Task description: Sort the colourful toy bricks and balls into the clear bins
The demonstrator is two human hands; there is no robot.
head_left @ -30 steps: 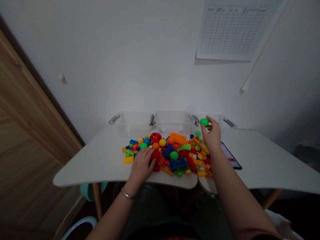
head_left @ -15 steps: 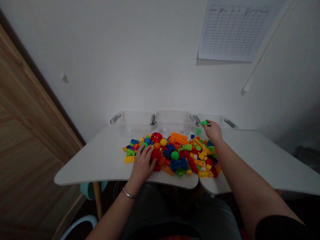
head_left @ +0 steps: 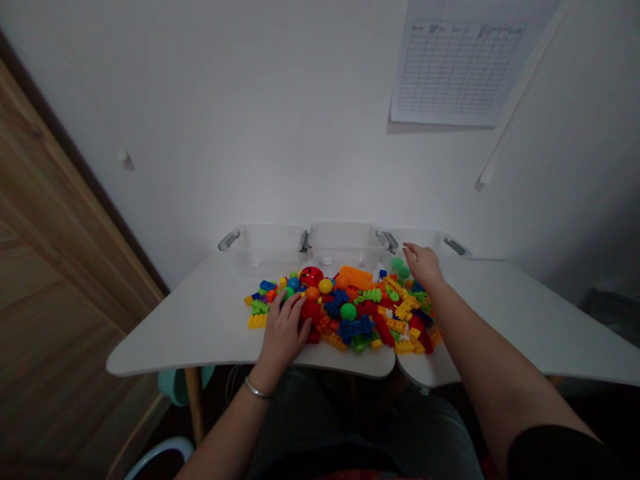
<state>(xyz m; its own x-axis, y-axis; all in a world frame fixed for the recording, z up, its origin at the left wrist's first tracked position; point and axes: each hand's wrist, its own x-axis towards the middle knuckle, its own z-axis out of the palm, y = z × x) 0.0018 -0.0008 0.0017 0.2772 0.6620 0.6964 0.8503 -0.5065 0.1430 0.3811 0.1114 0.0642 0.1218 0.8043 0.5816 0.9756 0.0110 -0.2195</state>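
1. Two smooth white surfaces met at a seam by the front edge; the left surface (head_left: 185, 340) lay bare from its rounded front-left corner to the toys, the right surface (head_left: 505, 320) beyond the right forearm (head_left: 493, 353).
2. Three clear, boxy plastic bins (head_left: 345, 257) with grey handles lined the back edge.
3. A jumbled heap of studded plastic blocks and glossy balls (head_left: 336, 303) reached nearly to the front edge.
4. The left hand (head_left: 287, 327) rested on the heap, fingers spread, touching a red piece (head_left: 311, 311).
5. The right hand (head_left: 424, 263) hung over the right-hand bin (head_left: 420, 235), thumb and forefinger slightly apart.
6. Two round green balls (head_left: 403, 272) sat inside that bin, paled by its wall.
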